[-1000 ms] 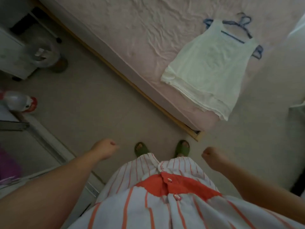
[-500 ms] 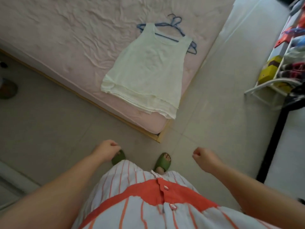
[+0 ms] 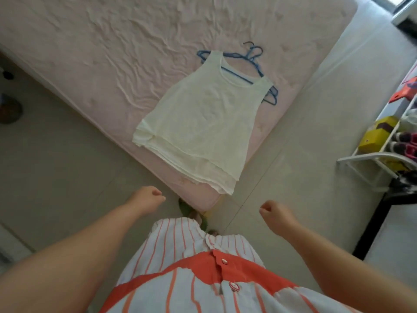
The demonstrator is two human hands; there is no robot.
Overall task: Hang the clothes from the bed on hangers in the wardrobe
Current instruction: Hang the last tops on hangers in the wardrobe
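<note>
Two fists in my view: left hand (image 3: 147, 197) and right hand (image 3: 276, 212) both curled tight, holding nothing, above the floor (image 3: 67, 177). White top (image 3: 203, 123) lies flat near the bed (image 3: 101, 53) corner w/ blue hangers (image 3: 253, 61) under its neck end.

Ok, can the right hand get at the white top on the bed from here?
Probably yes: the right hand is empty, and nothing lies between it and the white top near the bed corner.

No legible text anywhere.
</note>
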